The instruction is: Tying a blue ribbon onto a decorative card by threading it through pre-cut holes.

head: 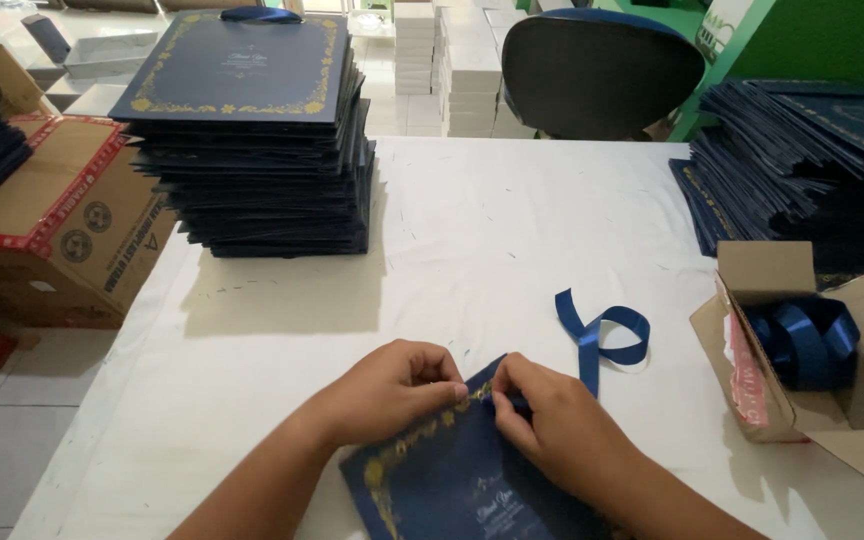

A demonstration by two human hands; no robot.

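I watch the left hand (387, 388) and right hand (552, 425) pinch closed on a navy gold-trimmed bag (452, 470) and its blue ribbon (597, 335) on the white table (472, 230).

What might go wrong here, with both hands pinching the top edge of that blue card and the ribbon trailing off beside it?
1. The ribbon lies loose in a loop on the table; a tug from the right hand might pull it out of the card.
2. Both hands pinch the card's edge; the left hand could crease it.
3. The tall stack leans unevenly; a knock might topple it.
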